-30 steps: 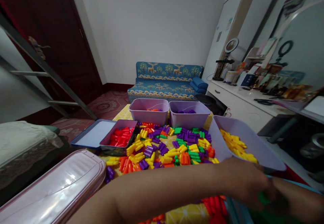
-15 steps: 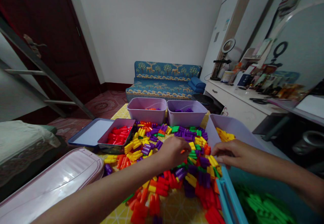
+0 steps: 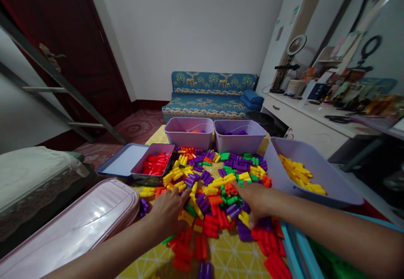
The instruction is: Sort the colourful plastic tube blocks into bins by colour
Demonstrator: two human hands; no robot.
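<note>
A heap of small plastic pieces (image 3: 214,186) in red, orange, yellow, green and purple covers a yellow patterned cloth (image 3: 227,258). My left hand (image 3: 168,209) lies on the left part of the heap, fingers stretched toward a green piece. My right hand (image 3: 257,201) rests palm down on the heap's right part, fingers spread over purple and yellow pieces. Neither hand visibly grips a piece.
Two lilac bins (image 3: 189,134) (image 3: 241,138) stand at the back. A lilac bin of yellow pieces (image 3: 315,182) sits right, a tin of red pieces (image 3: 154,165) and its lid (image 3: 118,165) left. A pink case (image 3: 72,228) lies near left, a blue box with green pieces (image 3: 325,264) near right.
My left hand moved from the heap's middle to its left side. My right hand came off the yellow bin's edge onto the heap. The view shifted slightly.
</note>
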